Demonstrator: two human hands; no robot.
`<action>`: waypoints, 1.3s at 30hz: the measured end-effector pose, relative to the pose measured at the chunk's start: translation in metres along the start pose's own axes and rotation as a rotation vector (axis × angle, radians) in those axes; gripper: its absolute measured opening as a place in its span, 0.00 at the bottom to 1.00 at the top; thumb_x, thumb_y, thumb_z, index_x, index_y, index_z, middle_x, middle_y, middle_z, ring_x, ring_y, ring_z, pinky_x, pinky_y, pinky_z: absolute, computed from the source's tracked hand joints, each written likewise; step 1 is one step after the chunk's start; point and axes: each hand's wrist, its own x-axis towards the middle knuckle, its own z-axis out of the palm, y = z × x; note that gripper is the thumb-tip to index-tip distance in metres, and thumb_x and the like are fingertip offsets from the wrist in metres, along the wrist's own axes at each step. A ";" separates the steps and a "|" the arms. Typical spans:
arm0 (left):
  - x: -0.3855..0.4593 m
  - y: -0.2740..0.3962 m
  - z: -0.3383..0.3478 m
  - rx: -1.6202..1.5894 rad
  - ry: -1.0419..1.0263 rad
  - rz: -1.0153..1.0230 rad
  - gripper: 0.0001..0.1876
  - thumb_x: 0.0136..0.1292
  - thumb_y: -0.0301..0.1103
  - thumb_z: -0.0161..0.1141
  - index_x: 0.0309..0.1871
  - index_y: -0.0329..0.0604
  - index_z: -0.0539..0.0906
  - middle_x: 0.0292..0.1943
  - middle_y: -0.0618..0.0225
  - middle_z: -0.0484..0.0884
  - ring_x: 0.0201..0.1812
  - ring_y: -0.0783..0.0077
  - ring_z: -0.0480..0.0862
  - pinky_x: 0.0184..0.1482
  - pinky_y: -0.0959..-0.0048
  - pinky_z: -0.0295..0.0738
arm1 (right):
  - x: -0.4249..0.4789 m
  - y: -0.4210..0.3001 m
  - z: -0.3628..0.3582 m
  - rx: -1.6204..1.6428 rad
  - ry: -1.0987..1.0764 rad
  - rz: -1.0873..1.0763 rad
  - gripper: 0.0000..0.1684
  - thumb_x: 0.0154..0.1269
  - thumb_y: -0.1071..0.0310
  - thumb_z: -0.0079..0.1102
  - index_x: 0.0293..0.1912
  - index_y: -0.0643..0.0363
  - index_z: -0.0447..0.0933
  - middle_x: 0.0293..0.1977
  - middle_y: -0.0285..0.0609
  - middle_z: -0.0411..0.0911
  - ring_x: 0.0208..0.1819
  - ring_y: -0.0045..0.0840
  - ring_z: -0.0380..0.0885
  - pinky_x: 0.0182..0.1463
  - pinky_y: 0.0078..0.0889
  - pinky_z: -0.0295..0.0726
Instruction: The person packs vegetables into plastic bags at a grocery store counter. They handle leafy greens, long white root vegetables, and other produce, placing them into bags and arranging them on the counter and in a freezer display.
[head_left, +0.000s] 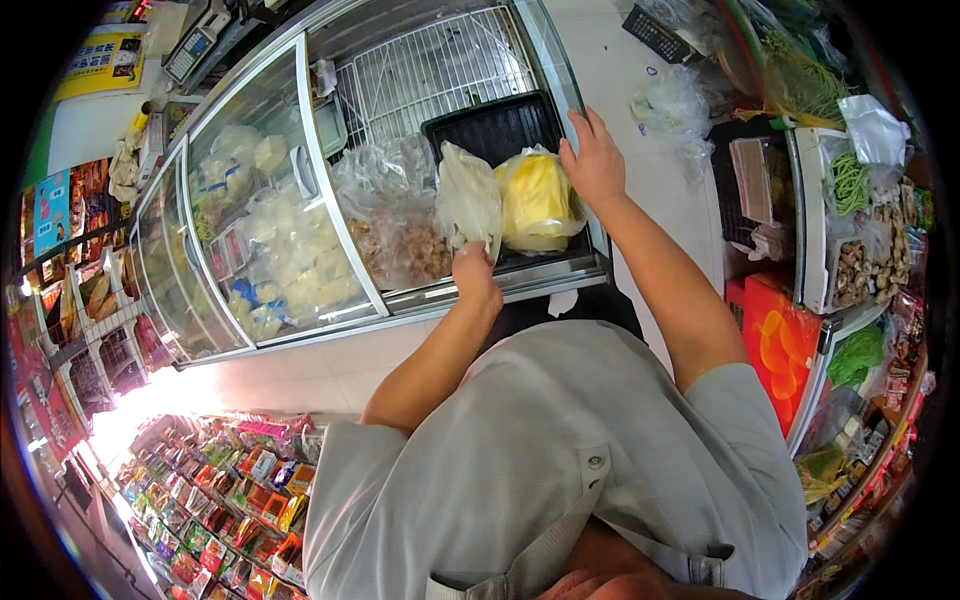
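Observation:
In front of me is a glass-sided refrigerated display case (525, 279) with its nearest right section uncovered. My left hand (477, 283) grips the lower end of a pale, translucent plastic bag (469, 195); its contents are hard to make out. Just right of that bag stands a yellow block-like item wrapped in clear plastic (534, 199). My right hand (596, 161) is at the case's right glass edge, fingers apart, thumb close to the yellow item. Behind both bags lies a black plastic tray (487, 124). Bags of brownish food (405, 244) sit to the left.
Sliding glass panels (277, 195) cover more bagged food on the left. A white wire rack (442, 64) lines the far part of the case. At right stand a vegetable display (814, 225) and a red-orange box (780, 337). Packaged goods (225, 502) fill shelves at lower left.

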 end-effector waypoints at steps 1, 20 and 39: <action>0.000 -0.003 -0.007 0.030 0.031 -0.025 0.07 0.66 0.30 0.60 0.31 0.44 0.75 0.26 0.70 0.72 0.26 0.74 0.74 0.29 0.75 0.71 | 0.000 0.000 -0.001 0.007 0.002 -0.004 0.29 0.66 0.60 0.60 0.66 0.52 0.71 0.70 0.47 0.65 0.61 0.44 0.76 0.60 0.48 0.78; -0.009 0.006 -0.020 -0.145 0.030 -0.027 0.08 0.66 0.30 0.62 0.31 0.43 0.75 0.28 0.70 0.75 0.30 0.71 0.79 0.38 0.72 0.77 | -0.031 -0.039 -0.004 -0.370 -0.927 -0.409 0.26 0.57 0.63 0.64 0.55 0.60 0.78 0.46 0.51 0.83 0.53 0.41 0.81 0.69 0.51 0.66; -0.044 -0.016 0.077 -0.086 -0.203 0.147 0.04 0.59 0.28 0.61 0.32 0.41 0.77 0.28 0.68 0.76 0.33 0.72 0.78 0.39 0.71 0.72 | 0.031 -0.154 -0.125 0.216 -0.333 -0.510 0.11 0.64 0.67 0.56 0.44 0.57 0.82 0.44 0.46 0.83 0.44 0.45 0.82 0.48 0.45 0.81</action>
